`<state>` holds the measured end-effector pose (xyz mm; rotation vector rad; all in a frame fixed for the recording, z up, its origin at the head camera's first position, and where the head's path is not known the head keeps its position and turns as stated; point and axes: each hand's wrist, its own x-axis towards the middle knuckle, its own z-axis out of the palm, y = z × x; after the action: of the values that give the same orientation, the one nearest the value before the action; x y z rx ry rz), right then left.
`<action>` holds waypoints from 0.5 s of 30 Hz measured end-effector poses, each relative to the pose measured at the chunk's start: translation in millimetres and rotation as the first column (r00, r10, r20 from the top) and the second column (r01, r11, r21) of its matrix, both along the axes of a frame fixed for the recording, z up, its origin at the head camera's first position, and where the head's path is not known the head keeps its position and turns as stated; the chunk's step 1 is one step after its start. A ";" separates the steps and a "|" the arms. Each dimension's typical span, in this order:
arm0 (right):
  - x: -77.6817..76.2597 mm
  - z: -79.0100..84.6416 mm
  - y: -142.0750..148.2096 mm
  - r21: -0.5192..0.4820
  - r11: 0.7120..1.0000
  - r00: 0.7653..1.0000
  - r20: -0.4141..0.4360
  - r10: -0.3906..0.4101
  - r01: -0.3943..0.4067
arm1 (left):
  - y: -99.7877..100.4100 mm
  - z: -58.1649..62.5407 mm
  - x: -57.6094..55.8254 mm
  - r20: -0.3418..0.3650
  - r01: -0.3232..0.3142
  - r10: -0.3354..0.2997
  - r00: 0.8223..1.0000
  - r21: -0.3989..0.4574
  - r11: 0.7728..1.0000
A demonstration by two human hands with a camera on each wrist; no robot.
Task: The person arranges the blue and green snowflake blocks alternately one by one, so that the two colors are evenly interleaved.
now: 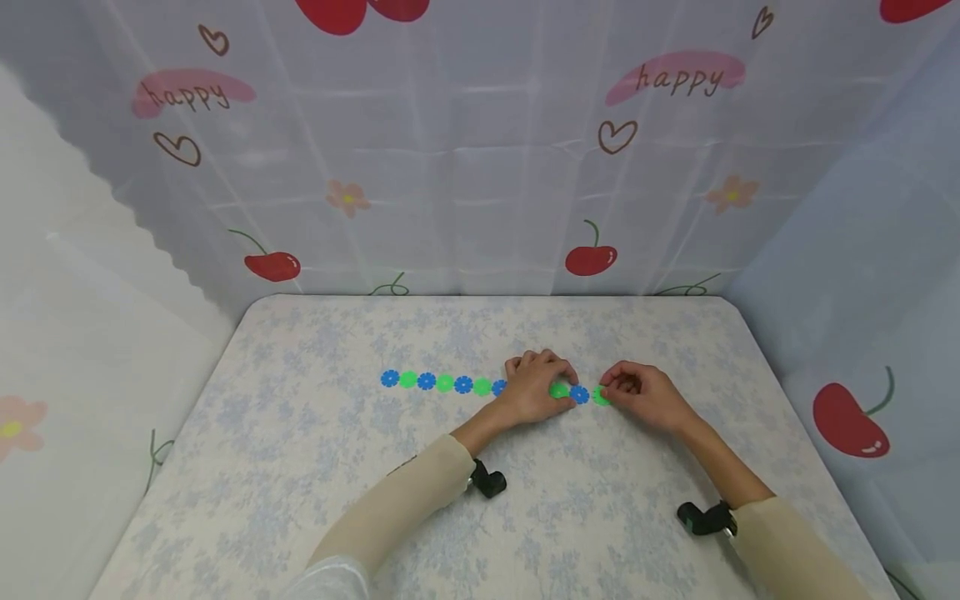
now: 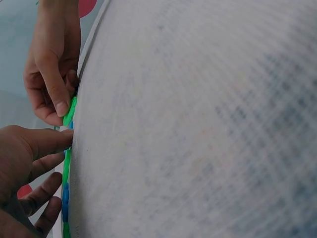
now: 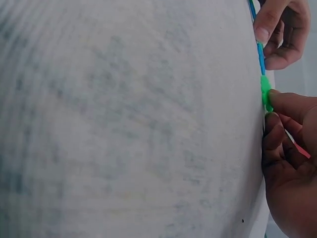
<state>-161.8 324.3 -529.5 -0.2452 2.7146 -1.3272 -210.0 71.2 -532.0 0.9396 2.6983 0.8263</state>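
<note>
A row of notched plastic snowflake discs, alternating blue and green, lies across the table in the head view, starting with a blue disc [image 1: 390, 378] at its left end. My left hand [image 1: 534, 390] spans part of the row and hides some of it. Its thumb and index finger pinch the edges of the blue snowflake disc [image 1: 580, 394] at the row's right end. Just beside that disc, my right hand [image 1: 647, 395] pinches a green snowflake disc [image 1: 600, 396] between thumb and fingers. In the right wrist view this green disc [image 3: 266, 93] stands tilted against the blue one's end.
A pale flowered cloth covers the table [image 1: 315, 467]. Behind it hangs a curtain [image 1: 465, 167] printed with cherries and hearts, with more sheeting at both sides. Small black cameras sit on the left wrist [image 1: 489, 481] and the right wrist [image 1: 703, 518].
</note>
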 end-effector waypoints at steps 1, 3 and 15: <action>-0.1 -0.2 -0.4 0.007 1.000 1.000 -0.001 -0.004 0.004 | 0.2 0.0 -0.1 0.000 0.000 0.000 1.000 -0.001 1.000; 0.3 -0.5 -1.1 0.024 1.000 1.000 -0.006 -0.013 0.013 | 0.5 -0.4 -0.4 0.000 0.000 0.000 1.000 -0.001 1.000; 5.1 -1.1 -3.6 0.033 0.999 1.000 -0.010 -0.007 0.007 | 0.4 0.3 -0.3 0.001 -0.007 0.007 1.000 0.002 1.000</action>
<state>-156.7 320.7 -530.6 -0.2402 2.7452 -1.2857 -210.3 71.6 -531.7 0.9305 2.7016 0.8312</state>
